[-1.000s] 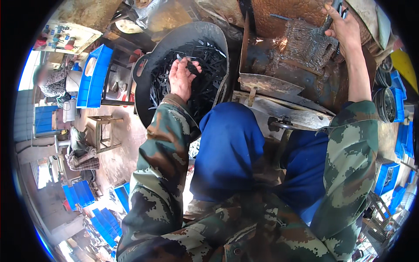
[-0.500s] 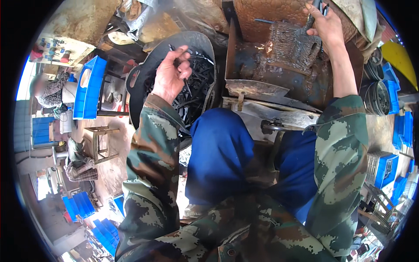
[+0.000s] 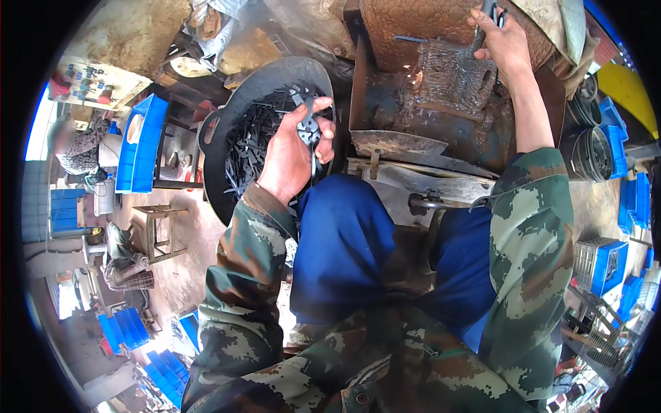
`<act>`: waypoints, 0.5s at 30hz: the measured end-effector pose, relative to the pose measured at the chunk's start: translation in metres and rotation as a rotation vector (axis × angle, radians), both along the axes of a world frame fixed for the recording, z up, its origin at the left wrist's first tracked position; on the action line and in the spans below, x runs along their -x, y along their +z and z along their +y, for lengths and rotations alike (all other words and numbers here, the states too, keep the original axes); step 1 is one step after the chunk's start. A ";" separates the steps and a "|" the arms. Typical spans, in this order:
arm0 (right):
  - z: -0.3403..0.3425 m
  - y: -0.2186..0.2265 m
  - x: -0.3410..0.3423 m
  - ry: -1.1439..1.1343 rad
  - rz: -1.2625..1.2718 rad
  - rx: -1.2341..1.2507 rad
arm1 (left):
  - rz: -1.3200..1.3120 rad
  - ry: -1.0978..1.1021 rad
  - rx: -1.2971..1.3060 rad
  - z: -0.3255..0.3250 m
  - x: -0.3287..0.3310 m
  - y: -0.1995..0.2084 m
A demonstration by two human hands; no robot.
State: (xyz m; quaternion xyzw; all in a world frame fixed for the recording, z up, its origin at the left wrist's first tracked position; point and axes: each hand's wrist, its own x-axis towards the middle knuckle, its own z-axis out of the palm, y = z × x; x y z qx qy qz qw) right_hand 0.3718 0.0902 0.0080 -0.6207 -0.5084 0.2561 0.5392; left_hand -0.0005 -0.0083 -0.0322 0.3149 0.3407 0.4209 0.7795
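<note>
My left hand (image 3: 292,151) is raised over a black rubber tub (image 3: 215,168), its fingers closed round a flat grey metal piece (image 3: 309,128) with holes in it. Many dark metal strips (image 3: 249,141) lie heaped in that tub. At the upper right, my right hand (image 3: 508,49) grips a dark tool with long handles (image 3: 487,12); its kind is not clear. The tool's lower end meets a brown, wet-looking ridged block (image 3: 451,77), which sits in a rusty metal tray (image 3: 385,134) in front of my right knee.
A brown stained board (image 3: 406,17) stands behind the tray. To the left are blue bins (image 3: 141,144), a wooden stool (image 3: 162,230) and another person (image 3: 82,148). Black buckets (image 3: 591,153) and more blue crates (image 3: 609,265) stand at the right.
My left hand has moved right and nearer me, turning so that the flat metal piece now shows in its fingers. My right hand keeps its grip on the tool, nearly unmoved.
</note>
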 end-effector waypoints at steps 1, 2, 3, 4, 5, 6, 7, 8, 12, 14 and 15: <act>0.000 0.000 0.001 0.001 -0.005 -0.005 | 0.038 0.013 -0.007 -0.004 0.001 0.000; 0.000 0.001 0.002 0.001 -0.005 -0.007 | 0.039 0.013 -0.009 -0.007 0.002 -0.001; -0.001 0.001 0.004 -0.002 0.004 -0.001 | 0.042 0.016 -0.005 -0.010 0.003 -0.002; -0.001 0.001 0.005 -0.004 0.013 0.004 | 0.046 0.019 -0.001 -0.013 0.003 -0.002; -0.001 0.002 0.006 -0.006 0.012 0.004 | 0.045 0.021 -0.019 -0.014 0.004 -0.002; -0.001 0.004 0.007 -0.018 -0.012 0.016 | 0.046 0.021 -0.021 -0.014 0.005 -0.002; 0.000 0.006 0.008 -0.030 -0.036 0.028 | 0.069 0.023 -0.035 -0.013 0.006 -0.003; 0.001 0.006 0.008 -0.030 -0.035 0.025 | 0.091 0.025 -0.049 -0.012 0.007 -0.003; 0.001 0.000 0.002 -0.020 -0.015 -0.002 | 0.077 0.045 -0.115 0.003 -0.009 0.014; 0.001 0.003 0.004 -0.031 -0.024 -0.003 | 0.089 0.023 -0.174 0.014 -0.020 0.025; 0.000 0.004 0.006 -0.035 -0.003 -0.004 | 0.095 -0.031 -0.191 0.018 -0.028 0.034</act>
